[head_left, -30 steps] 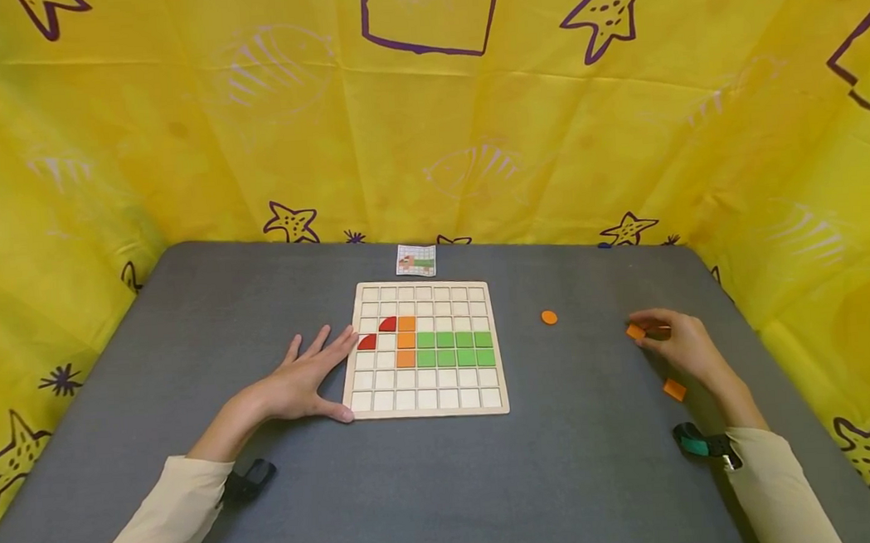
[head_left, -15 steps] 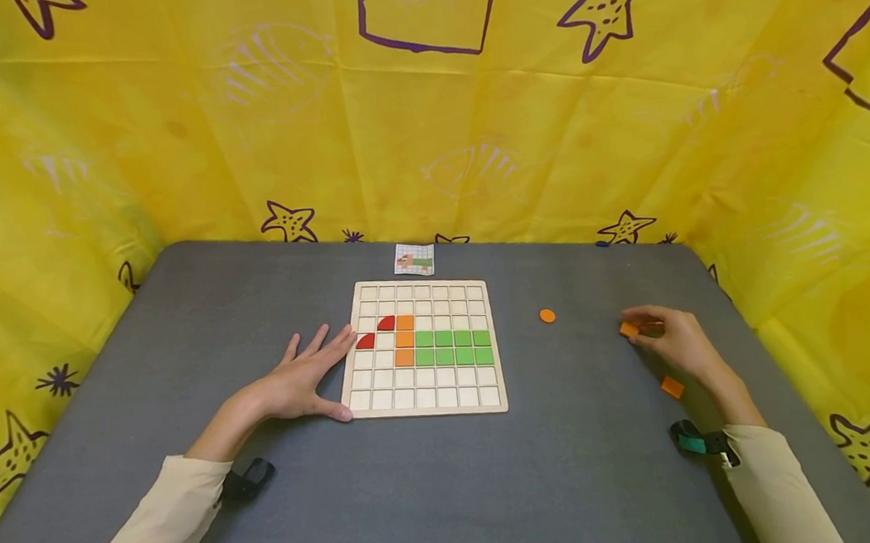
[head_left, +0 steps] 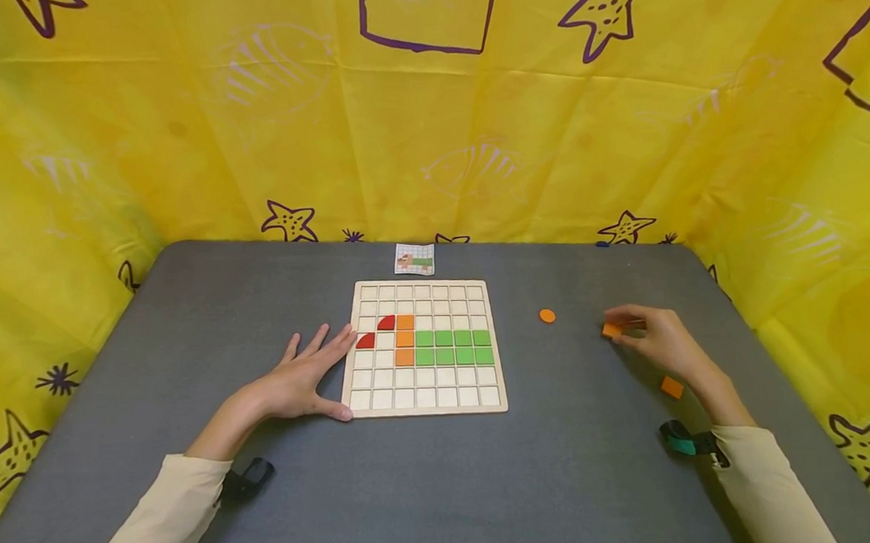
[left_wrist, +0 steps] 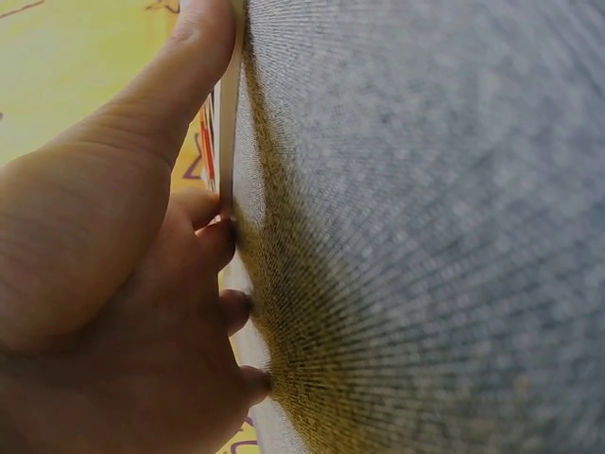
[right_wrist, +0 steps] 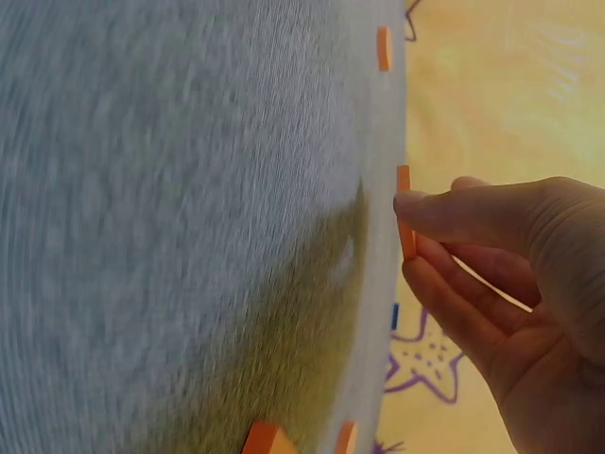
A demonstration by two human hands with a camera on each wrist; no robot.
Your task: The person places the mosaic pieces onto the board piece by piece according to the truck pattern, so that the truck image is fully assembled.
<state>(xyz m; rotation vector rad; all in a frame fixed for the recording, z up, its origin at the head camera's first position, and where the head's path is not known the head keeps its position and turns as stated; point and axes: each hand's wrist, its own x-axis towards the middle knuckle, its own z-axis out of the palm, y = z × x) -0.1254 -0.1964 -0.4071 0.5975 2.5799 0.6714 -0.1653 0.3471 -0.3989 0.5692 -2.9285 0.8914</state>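
Note:
My left hand [head_left: 293,388] is spread at the left edge of a wooden grid board [head_left: 426,402], index finger and thumb touching its rim. In the left wrist view, the thumb rests along the board's edge [left_wrist: 228,123]. On the board are two red quarter-circle tiles [head_left: 365,340], a column of orange square tiles [head_left: 405,340] and two rows of green squares [head_left: 454,347]. To the right, my right hand [head_left: 662,339] pinches an orange square tile [head_left: 611,330] between thumb and fingers. The right wrist view shows that tile [right_wrist: 407,236] edge-on above the table.
A round orange piece [head_left: 547,316] lies between board and right hand. Another orange square [head_left: 671,387] lies by the right forearm. Two orange pieces [right_wrist: 267,439] show low in the right wrist view. A small picture card [head_left: 414,259] lies behind the board. Yellow cloth [head_left: 427,139] surrounds the table.
My right hand has moved left toward the board, carrying the pinched orange square tile. My left hand stays at the board's edge.

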